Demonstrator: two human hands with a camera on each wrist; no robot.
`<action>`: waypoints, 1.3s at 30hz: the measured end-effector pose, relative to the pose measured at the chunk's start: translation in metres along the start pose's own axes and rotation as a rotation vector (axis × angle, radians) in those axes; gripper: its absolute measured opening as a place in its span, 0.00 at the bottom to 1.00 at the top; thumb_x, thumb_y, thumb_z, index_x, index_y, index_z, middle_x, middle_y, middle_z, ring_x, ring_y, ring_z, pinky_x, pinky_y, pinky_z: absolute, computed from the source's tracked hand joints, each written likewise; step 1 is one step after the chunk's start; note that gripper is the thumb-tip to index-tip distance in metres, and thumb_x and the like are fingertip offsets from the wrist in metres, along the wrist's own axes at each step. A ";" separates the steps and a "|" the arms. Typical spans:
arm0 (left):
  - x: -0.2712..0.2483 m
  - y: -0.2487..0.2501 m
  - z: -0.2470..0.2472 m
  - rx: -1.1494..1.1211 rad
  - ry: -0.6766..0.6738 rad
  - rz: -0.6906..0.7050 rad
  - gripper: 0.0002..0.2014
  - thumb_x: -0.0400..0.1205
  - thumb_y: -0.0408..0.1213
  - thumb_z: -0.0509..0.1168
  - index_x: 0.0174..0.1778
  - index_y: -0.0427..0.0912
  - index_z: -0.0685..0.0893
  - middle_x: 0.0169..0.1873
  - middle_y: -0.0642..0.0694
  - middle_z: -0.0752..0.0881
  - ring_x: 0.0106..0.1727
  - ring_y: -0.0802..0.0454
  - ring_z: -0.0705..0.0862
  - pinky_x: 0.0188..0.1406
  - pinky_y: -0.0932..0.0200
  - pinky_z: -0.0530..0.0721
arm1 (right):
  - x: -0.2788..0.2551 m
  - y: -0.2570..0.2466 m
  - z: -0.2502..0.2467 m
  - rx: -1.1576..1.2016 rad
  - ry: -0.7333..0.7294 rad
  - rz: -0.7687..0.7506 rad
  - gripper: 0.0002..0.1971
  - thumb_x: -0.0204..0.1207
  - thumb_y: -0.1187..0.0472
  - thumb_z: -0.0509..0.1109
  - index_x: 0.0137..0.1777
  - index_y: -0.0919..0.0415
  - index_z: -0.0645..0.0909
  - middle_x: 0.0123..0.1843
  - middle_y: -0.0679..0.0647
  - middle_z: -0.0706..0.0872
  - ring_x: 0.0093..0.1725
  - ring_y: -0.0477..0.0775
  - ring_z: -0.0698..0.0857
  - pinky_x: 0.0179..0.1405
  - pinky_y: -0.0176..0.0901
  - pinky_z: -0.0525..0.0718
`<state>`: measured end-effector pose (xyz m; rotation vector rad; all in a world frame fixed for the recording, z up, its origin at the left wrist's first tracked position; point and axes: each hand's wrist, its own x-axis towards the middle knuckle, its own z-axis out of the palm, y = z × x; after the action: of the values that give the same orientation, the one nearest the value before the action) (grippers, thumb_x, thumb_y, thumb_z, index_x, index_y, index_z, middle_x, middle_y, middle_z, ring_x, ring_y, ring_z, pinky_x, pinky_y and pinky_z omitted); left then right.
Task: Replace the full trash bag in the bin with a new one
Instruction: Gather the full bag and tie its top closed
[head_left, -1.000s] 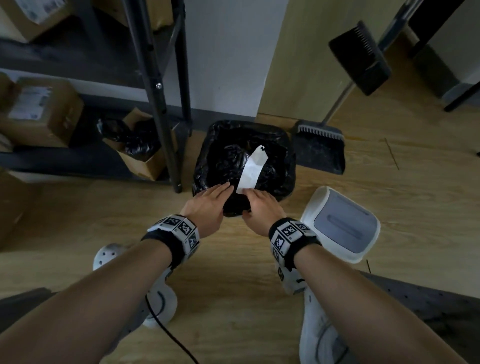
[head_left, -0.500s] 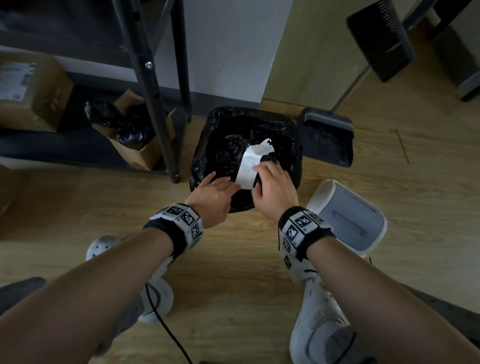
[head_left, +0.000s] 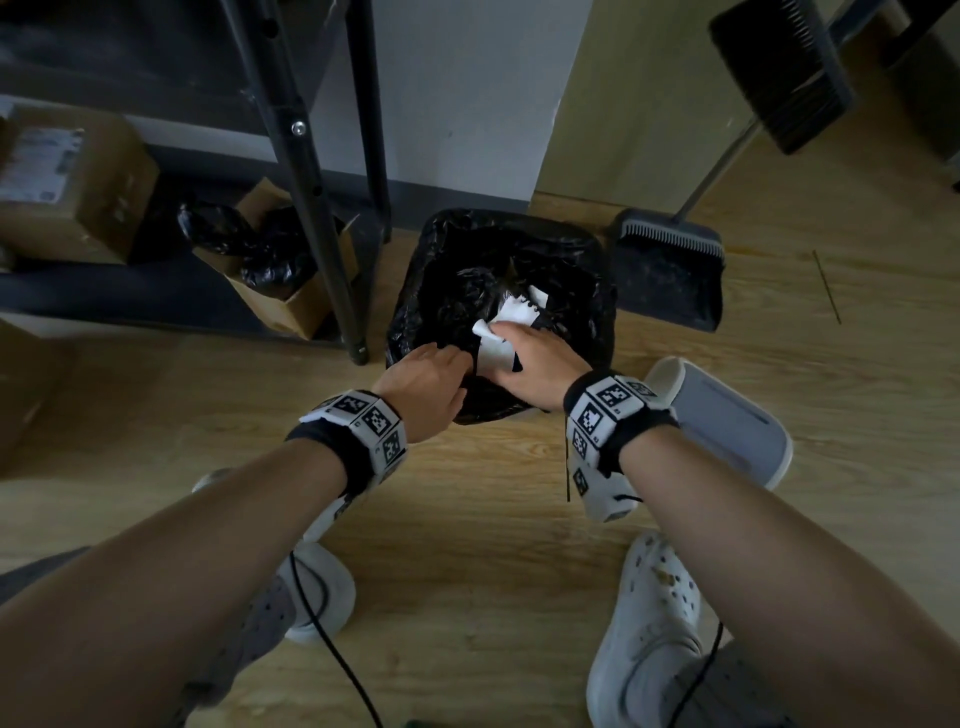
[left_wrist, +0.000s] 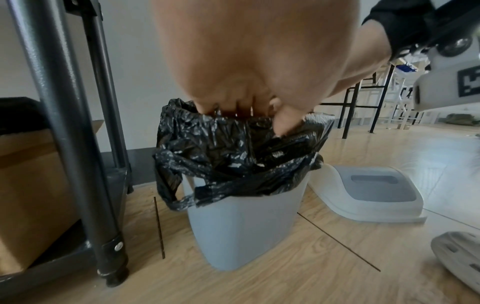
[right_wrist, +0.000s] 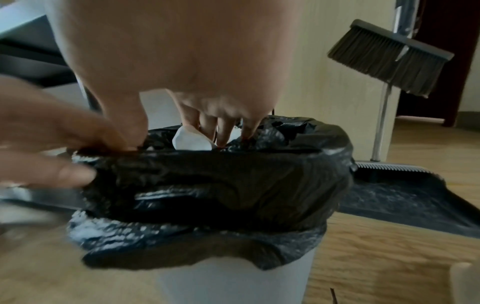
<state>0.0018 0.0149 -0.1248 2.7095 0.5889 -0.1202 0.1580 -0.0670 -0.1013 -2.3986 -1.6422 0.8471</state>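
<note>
A pale grey bin (left_wrist: 241, 226) stands on the wood floor, lined with a black trash bag (head_left: 571, 270) folded over its rim. White paper (head_left: 498, 338) lies on top of the rubbish inside. My left hand (head_left: 457, 358) pinches the bag's near rim; in the left wrist view its fingers (left_wrist: 233, 111) curl over the edge with the thumb outside. My right hand (head_left: 519, 338) lies on the paper, and its straight fingers (right_wrist: 223, 131) point down into the bag (right_wrist: 221, 185) beside the paper (right_wrist: 189, 142).
The bin's lid (head_left: 727, 421) lies on the floor to the right. A dustpan (head_left: 670, 280) and broom (head_left: 779, 78) stand behind it. A black shelf post (head_left: 322, 208) and a cardboard box with black bags (head_left: 270, 260) are to the left. My shoes and a cable are below.
My right hand has slid forward over the white paper and pushed it lower into the bag. My left hand's fingers have curled onto the bag's near rim.
</note>
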 end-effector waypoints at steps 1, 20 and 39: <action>-0.003 0.001 0.000 -0.042 0.045 -0.024 0.14 0.82 0.37 0.57 0.63 0.39 0.73 0.60 0.42 0.78 0.62 0.45 0.78 0.65 0.56 0.71 | -0.002 -0.003 0.005 0.004 -0.021 -0.016 0.32 0.79 0.48 0.63 0.81 0.53 0.60 0.81 0.52 0.67 0.80 0.53 0.65 0.81 0.52 0.60; -0.048 -0.008 0.007 0.093 -0.014 -0.058 0.31 0.83 0.35 0.53 0.83 0.44 0.51 0.84 0.46 0.50 0.85 0.50 0.47 0.84 0.52 0.47 | -0.033 -0.012 0.019 -0.145 0.060 -0.054 0.31 0.80 0.51 0.62 0.81 0.56 0.58 0.84 0.53 0.61 0.82 0.52 0.61 0.82 0.48 0.57; -0.056 -0.009 0.038 -0.876 0.049 -0.721 0.25 0.79 0.41 0.68 0.71 0.39 0.72 0.56 0.43 0.85 0.53 0.43 0.85 0.48 0.53 0.83 | -0.051 0.012 0.096 0.750 0.157 0.468 0.24 0.73 0.43 0.69 0.62 0.58 0.80 0.52 0.52 0.88 0.53 0.55 0.88 0.58 0.58 0.86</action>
<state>-0.0530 -0.0129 -0.1538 1.5827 1.2534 0.0251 0.1064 -0.1373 -0.1671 -2.2005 -0.5351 1.0555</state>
